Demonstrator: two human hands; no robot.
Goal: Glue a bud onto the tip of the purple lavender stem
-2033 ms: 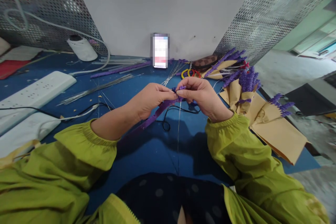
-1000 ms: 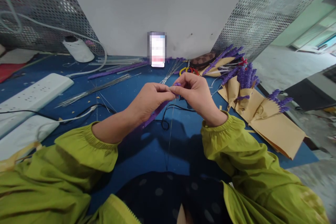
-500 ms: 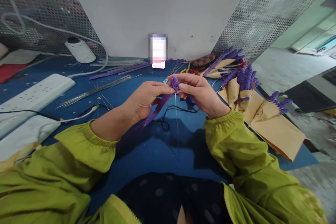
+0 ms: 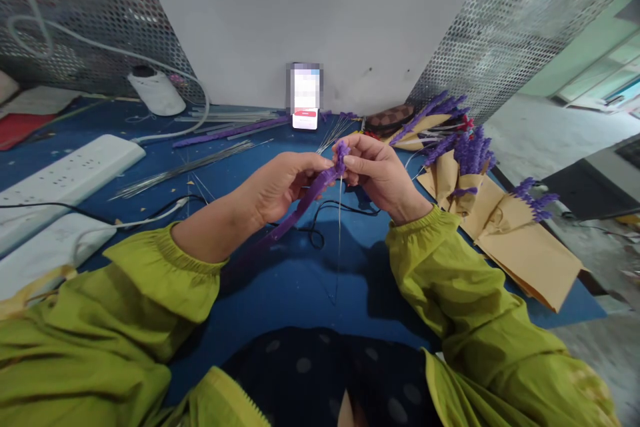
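Between my fingertips is a small purple flower head on a thin wire stem that hangs down over the table. My right hand pinches the head between thumb and fingers. A purple fringed strip runs from the head down to the lower left. My left hand grips this strip close to the head, thumb and forefinger closed on it. The strip's far end fades into shadow by my left sleeve.
A lit phone leans on the wall. Bare wires and a white power strip lie left, near a thread cone. Finished purple flowers and brown paper lie right. A black cable curls behind my hands.
The flower head has turned and tipped slightly in my right fingers. My left thumb has drawn back a little, and more of the strip shows between the hands.
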